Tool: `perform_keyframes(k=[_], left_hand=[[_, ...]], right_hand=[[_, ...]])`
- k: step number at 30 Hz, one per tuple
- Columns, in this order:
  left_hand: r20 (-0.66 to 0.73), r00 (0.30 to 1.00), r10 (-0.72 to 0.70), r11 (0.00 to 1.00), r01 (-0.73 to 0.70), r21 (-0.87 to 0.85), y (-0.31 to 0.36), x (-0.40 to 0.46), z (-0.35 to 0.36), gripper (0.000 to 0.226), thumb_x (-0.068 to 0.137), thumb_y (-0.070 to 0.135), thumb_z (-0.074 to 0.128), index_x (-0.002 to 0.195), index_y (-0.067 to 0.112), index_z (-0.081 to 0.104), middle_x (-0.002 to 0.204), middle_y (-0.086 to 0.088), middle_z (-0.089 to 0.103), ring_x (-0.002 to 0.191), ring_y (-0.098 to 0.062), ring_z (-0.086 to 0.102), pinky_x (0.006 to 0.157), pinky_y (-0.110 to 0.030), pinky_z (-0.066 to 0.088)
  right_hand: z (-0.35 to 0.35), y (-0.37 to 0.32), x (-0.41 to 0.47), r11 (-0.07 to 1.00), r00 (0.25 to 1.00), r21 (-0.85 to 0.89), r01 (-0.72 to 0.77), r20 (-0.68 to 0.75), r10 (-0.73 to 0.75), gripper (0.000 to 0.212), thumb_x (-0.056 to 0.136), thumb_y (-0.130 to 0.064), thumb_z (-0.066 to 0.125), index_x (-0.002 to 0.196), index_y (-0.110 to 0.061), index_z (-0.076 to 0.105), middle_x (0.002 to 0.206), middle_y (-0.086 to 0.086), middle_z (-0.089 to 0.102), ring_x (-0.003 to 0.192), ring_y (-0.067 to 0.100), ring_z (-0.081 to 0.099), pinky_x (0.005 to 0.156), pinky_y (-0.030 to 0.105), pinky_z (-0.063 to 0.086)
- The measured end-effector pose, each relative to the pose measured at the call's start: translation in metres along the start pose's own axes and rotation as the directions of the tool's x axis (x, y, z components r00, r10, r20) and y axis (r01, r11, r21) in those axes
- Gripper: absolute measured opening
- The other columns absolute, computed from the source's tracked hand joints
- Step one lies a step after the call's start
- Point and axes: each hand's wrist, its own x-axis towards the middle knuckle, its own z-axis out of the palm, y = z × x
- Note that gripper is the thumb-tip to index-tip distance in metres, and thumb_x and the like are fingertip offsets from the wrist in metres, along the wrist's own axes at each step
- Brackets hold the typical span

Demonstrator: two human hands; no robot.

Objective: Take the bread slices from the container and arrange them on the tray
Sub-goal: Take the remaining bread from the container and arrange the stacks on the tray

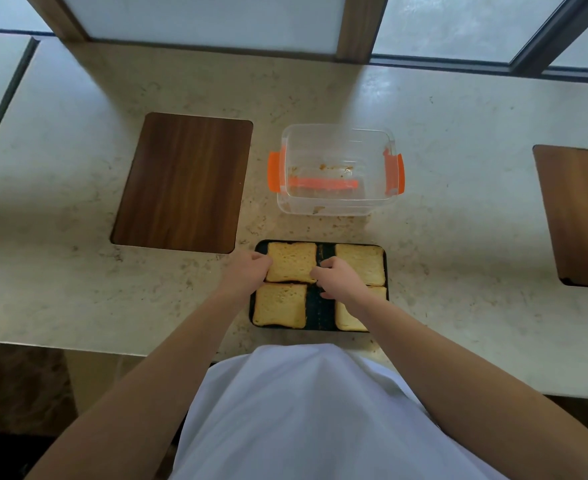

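Both hands are pinching the far-left bread slice (290, 262): left hand (247, 271) gripping its left edge, right hand (337, 278) its right edge. Four slices are lying on the dark tray (322, 315). Beyond it, one clear container (337, 202) is holding only crumbs.

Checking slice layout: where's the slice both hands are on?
In the head view, that bread slice lies in the tray's far-left corner, between the left hand and right hand, just before the clear container.
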Motion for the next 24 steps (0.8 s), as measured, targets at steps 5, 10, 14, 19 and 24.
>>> perform_keyframes(k=[5,10,14,19,24], left_hand=[[0.006,1.000,-0.005,0.998,0.006,-0.061,0.002,-0.006,0.002,0.009,0.091,0.027,0.054,0.087,0.018,0.054,0.088,-0.008,0.052,0.082,-0.020,0.050,0.075,-0.036,0.048],[-0.112,0.994,0.020,0.994,-0.033,-0.109,-0.013,-0.018,-0.006,0.011,0.095,0.029,0.052,0.089,0.020,0.054,0.090,-0.008,0.056,0.085,-0.019,0.053,0.080,-0.040,0.048],[-0.101,0.995,-0.015,0.998,0.008,-0.068,-0.035,-0.034,-0.013,0.012,0.093,0.023,0.050,0.087,0.018,0.059,0.084,-0.009,0.057,0.081,-0.021,0.054,0.081,-0.041,0.049],[-0.041,0.993,-0.111,0.991,0.108,-0.080,-0.049,-0.046,-0.011,0.021,0.090,0.023,0.048,0.078,0.015,0.062,0.075,-0.001,0.063,0.073,-0.017,0.060,0.081,-0.040,0.052],[-0.023,0.995,-0.100,0.994,0.099,-0.034,-0.046,-0.051,-0.002,0.016,0.080,0.032,0.046,0.078,0.019,0.054,0.078,-0.008,0.051,0.075,-0.020,0.049,0.074,-0.038,0.042]], right_hand=[[-0.003,0.003,-0.003,1.000,1.000,0.008,-0.025,-0.017,0.025,0.057,0.095,-0.025,0.056,0.147,-0.008,0.039,0.109,0.005,0.060,0.090,0.015,0.062,0.094,0.046,0.056],[-0.002,0.007,-0.017,1.000,0.998,0.011,-0.015,-0.063,0.016,0.048,0.097,-0.024,0.056,0.138,-0.002,0.049,0.110,0.016,0.065,0.100,0.028,0.066,0.093,0.049,0.057],[0.007,0.018,-0.032,0.999,0.996,-0.029,-0.046,0.071,0.048,0.040,0.097,-0.028,0.057,0.132,-0.009,0.054,0.107,0.004,0.064,0.098,0.019,0.066,0.088,0.040,0.060],[0.022,0.027,-0.037,0.995,0.993,-0.086,-0.046,0.101,0.055,0.036,0.095,-0.031,0.058,0.126,-0.012,0.060,0.115,0.004,0.064,0.100,0.018,0.064,0.093,0.044,0.057],[0.026,0.030,-0.038,0.993,0.992,-0.100,-0.063,0.104,0.073,0.037,0.092,-0.031,0.058,0.118,-0.006,0.065,0.115,0.017,0.069,0.103,0.026,0.067,0.094,0.046,0.055]])
